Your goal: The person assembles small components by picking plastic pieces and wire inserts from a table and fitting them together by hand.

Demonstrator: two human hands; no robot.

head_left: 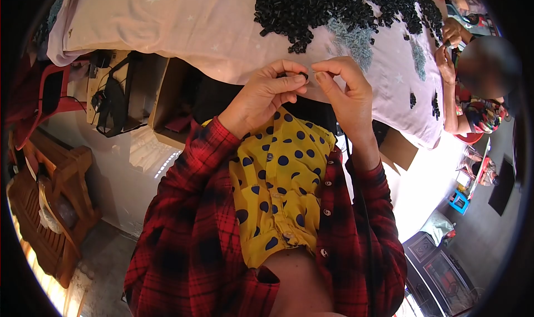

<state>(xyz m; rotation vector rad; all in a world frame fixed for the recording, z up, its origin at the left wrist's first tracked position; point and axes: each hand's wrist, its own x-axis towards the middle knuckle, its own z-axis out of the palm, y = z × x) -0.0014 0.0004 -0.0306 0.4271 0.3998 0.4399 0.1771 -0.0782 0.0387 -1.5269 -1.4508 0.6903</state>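
Just beyond the table's near edge, my left hand (272, 86) pinches a small black piece (303, 75) between thumb and fingers. Close on its right, my right hand (347, 86) has thumb and index finger brought together; whatever they hold is too small to make out. The fingertips of the two hands are a short gap apart. Past them on the pale pink cloth (167, 25) lies a large heap of small black pieces (311, 8), with a pile of grey-blue small parts (353, 41) at its near side.
Another person's hands (448, 50) are at the cloth's right edge. Short rows of black pieces (435, 105) lie near there. Below the table stand an open cardboard box (158, 94) and a black bag (114, 102). A wooden chair (55, 200) is at the left.
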